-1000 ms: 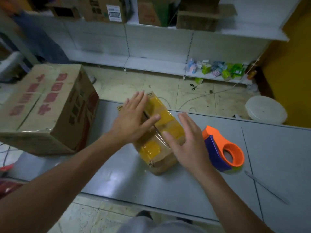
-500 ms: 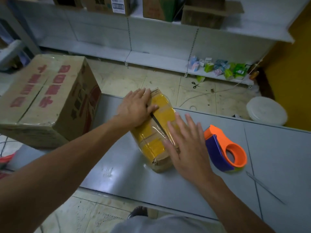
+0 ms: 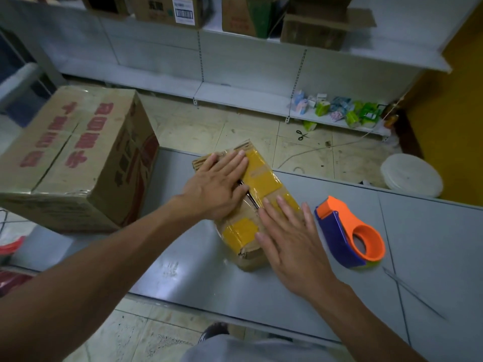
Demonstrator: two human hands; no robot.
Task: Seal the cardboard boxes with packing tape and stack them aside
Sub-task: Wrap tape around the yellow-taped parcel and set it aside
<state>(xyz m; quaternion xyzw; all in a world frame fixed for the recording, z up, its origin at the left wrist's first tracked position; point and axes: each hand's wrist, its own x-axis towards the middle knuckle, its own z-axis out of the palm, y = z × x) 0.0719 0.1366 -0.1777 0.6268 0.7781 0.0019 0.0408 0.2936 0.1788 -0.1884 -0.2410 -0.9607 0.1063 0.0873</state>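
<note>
A small cardboard box [image 3: 260, 178] with yellow patches and glossy tape lies on the grey table [image 3: 222, 278]. My left hand [image 3: 217, 186] rests flat on its far left flap, fingers together. My right hand [image 3: 290, 239] lies flat over its near right side, fingers spread. A dark gap shows between the two flaps between my hands. An orange and blue tape dispenser [image 3: 350, 233] stands on the table just right of the box, untouched. A large cardboard box [image 3: 75, 158] with red print sits at the table's left end.
White shelving [image 3: 248, 100] runs behind the table, with several cartons on top and small colourful packs at lower right. Scissors [image 3: 302, 134] lie on the tiled floor. A white round lid [image 3: 411, 175] sits beyond the table's right side, near a yellow wall.
Both hands came down from hovering over the small box and now lie flat on its flaps. The left hand slid toward the far end. The dispenser has not moved.
</note>
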